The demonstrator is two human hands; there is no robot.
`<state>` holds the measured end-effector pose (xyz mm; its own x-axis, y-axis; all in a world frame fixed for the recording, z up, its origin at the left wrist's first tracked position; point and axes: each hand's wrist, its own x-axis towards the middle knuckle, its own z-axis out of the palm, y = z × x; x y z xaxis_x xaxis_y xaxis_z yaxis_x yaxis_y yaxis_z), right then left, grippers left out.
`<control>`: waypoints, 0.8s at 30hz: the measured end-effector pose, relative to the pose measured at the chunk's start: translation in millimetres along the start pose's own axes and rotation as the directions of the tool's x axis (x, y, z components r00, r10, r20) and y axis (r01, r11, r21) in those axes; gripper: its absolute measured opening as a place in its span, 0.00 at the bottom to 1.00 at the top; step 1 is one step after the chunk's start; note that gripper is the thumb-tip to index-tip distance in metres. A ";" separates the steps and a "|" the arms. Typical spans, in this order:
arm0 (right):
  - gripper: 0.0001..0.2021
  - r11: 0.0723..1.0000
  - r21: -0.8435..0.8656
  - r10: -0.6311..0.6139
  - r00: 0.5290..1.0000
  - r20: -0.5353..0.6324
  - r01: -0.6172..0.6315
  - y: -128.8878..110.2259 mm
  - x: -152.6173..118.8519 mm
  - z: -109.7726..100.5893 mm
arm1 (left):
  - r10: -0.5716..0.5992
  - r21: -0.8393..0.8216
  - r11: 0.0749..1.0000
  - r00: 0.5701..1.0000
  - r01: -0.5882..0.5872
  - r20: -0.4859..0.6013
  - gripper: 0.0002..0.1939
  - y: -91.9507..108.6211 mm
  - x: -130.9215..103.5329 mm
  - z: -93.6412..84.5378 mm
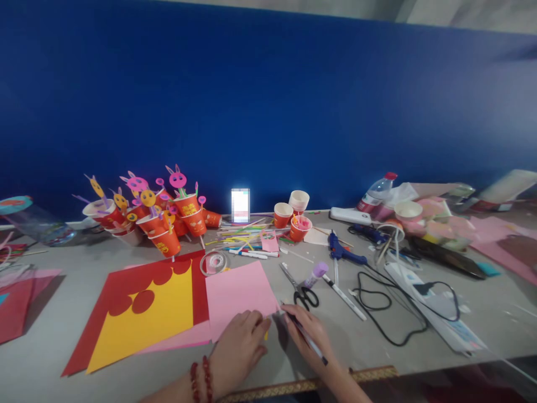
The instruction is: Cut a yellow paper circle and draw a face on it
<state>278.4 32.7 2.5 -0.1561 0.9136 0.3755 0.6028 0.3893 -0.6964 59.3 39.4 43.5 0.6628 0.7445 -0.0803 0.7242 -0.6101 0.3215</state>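
Observation:
A sheet of pink paper [237, 294] lies in front of me on the grey table. My left hand [239, 350], with red bead bracelets at the wrist, rests on its lower right part, fingers loosely bent and thumb apart. Between the fingers of my right hand [308, 333] is a slim pen [312, 345]; its tip points at the sheet's right edge, and I cannot tell whether it touches. A bit of yellow [265, 336] shows beside my left fingers. Black-handled scissors [300, 288] and a purple-capped glue stick [315, 275] lie just beyond my right hand.
Yellow paper [155, 316] with scalloped cuts lies over red paper [94, 313] at left. Behind stand decorated red paper cups [193, 215]. A marker [346, 298], a blue glue gun [344, 252], its black cable and a white power strip [436, 313] lie at right.

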 end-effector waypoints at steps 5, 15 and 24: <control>0.11 0.999 -0.015 -0.033 0.999 -0.011 0.032 -0.9 4.7 -3.9 | 0.168 0.159 0.973 0.986 -0.167 0.008 0.03 -12.7 13.2 -2.4; 0.11 0.997 0.015 -0.070 0.996 -0.050 0.071 -1.5 7.2 -5.6 | 0.380 0.188 0.899 0.918 -0.396 0.116 0.06 -26.7 41.3 -14.0; 0.11 0.998 0.065 -0.019 1.000 0.010 0.018 5.1 7.7 -5.3 | 0.398 0.179 0.897 0.915 -0.403 0.065 0.04 -39.4 33.4 -13.2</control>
<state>284.4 41.0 5.0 -0.1750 0.9071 0.3827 0.5481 0.4127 -0.7275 50.3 91.9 40.6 0.9073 0.4205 -0.0066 0.4165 -0.8963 0.1524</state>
